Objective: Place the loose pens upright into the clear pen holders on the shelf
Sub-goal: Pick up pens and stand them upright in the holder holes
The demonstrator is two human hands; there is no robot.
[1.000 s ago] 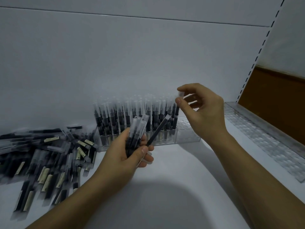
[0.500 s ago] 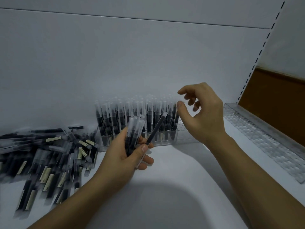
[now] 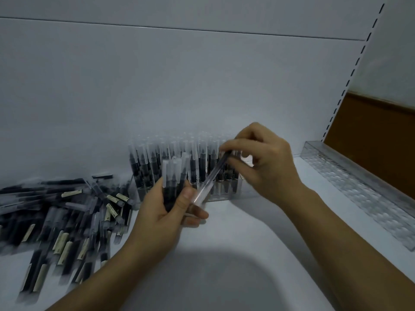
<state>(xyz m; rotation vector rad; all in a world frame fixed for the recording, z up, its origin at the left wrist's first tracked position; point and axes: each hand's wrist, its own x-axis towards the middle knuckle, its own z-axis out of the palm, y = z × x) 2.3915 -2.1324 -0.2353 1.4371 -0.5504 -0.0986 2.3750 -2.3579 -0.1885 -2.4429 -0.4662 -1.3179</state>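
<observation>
My left hand (image 3: 161, 212) grips a small bundle of black pens (image 3: 174, 178) with clear caps, held upright in front of the clear pen holder (image 3: 247, 194). One slanted pen (image 3: 210, 178) sticks out of the bundle to the right, and my right hand (image 3: 262, 167) pinches its upper end between thumb and fingers. Behind them the holder stands against the shelf's back wall, packed with several upright pens (image 3: 179, 158). Its right end is hidden by my right hand.
A heap of loose pens (image 3: 60, 216) lies on the white shelf (image 3: 235, 254) at the left. A long clear holder strip (image 3: 363, 194) runs along the right side, beside a slotted upright (image 3: 350, 75) and a brown panel (image 3: 381, 142).
My right hand let go of a pen stood in the holder, came down and left, and took hold of the slanted pen's upper end. My left hand stayed put with the bundle.
</observation>
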